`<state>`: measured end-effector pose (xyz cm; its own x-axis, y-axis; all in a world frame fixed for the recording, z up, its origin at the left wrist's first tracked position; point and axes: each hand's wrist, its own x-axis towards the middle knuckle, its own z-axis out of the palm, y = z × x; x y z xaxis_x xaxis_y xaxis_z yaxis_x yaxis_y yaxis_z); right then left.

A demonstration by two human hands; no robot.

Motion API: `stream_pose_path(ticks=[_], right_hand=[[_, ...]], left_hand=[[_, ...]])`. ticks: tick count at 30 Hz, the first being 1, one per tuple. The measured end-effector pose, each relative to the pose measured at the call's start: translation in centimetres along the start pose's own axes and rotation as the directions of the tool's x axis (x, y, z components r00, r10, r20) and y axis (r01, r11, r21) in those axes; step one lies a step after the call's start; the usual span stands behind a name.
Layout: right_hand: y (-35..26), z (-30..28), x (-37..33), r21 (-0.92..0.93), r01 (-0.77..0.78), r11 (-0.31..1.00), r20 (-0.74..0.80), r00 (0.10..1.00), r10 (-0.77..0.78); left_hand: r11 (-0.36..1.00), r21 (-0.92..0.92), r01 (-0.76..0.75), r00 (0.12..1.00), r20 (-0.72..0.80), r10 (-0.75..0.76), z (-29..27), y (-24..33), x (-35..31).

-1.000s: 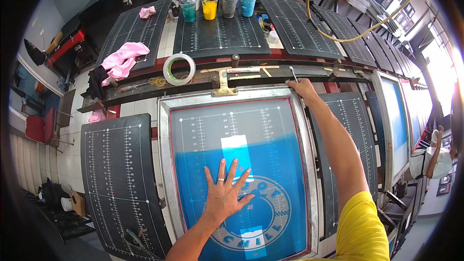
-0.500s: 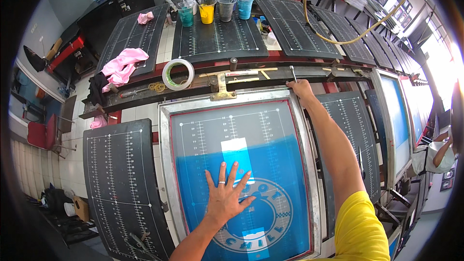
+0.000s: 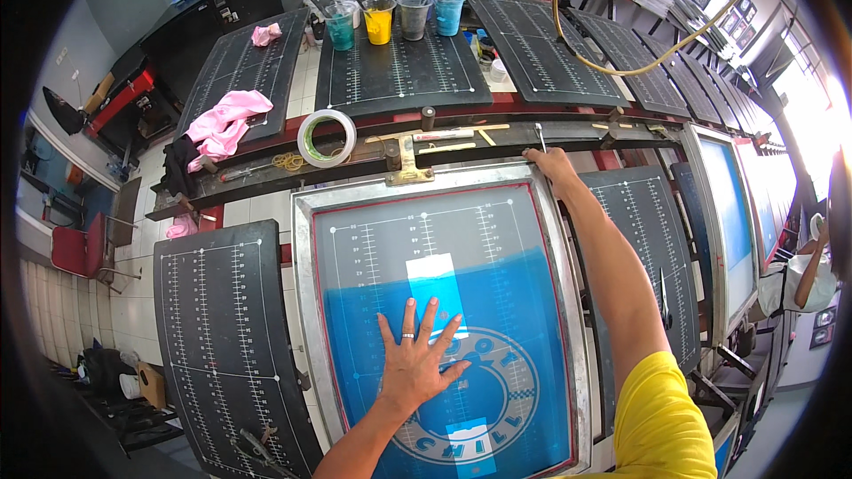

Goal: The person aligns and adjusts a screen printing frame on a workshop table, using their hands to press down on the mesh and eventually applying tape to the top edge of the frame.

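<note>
In front of me lies a screen printing frame (image 3: 304,302), a metal frame with blue-coated mesh and a ring-shaped stencil with lettering. My left hand (image 3: 415,359) rests flat on the mesh, fingers spread, a ring on one of them. Beneath the mesh shows a white paper strip (image 3: 430,270), partly covered by my fingers. At the frame's far right corner my right hand (image 3: 552,168) is closed around a slim shiny metal tool, apparently a wrench (image 3: 540,135); only its upper end sticks out. A metal hinge clamp (image 3: 410,173) grips the frame's far edge.
Black ruled boards (image 3: 213,337) flank the frame. Beyond the rail (image 3: 515,136) stand several cups of ink (image 3: 379,22) on another board. A tape roll (image 3: 327,137) and pink cloth (image 3: 226,120) lie at the left. A hose (image 3: 621,77) hangs at the right; another person (image 3: 808,279) is at the right edge.
The metal tool in my right hand has tilted slightly to the right. My left hand stays in place on the mesh. The person at the right edge has shifted a little.
</note>
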<state>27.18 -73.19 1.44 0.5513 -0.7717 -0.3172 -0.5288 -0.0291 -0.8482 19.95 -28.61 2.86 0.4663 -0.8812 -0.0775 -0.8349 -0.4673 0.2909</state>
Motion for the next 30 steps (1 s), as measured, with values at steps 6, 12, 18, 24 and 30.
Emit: stream_pose_path(ticks=[6,12,18,24,30], right_hand=[[0.2,-0.4,0.0,0.12,0.001,0.993,0.018,1.0,-0.004],[-0.6,0.2,-0.6,0.101,-0.013,0.995,0.005,1.0,0.012],[0.4,0.4,0.1,0.04,0.061,0.997,0.011,0.998,-0.061],[0.0,0.4,-0.1,0.092,0.033,0.995,-0.001,0.999,-0.033],[0.6,0.1,0.4,0.043,0.054,0.998,-0.018,0.998,-0.053]], left_hand=[[1.0,0.001,-0.008,1.0,-0.008,0.008,-0.1,0.1,0.1],[1.0,-0.001,-0.003,1.0,-0.021,0.003,0.1,0.0,0.0],[1.0,0.003,0.0,1.0,-0.015,0.0,-0.2,0.0,0.0],[1.0,-0.003,-0.001,1.0,-0.015,0.001,0.0,0.0,0.0],[1.0,0.0,-0.007,1.0,-0.017,0.007,-0.3,0.1,0.1]])
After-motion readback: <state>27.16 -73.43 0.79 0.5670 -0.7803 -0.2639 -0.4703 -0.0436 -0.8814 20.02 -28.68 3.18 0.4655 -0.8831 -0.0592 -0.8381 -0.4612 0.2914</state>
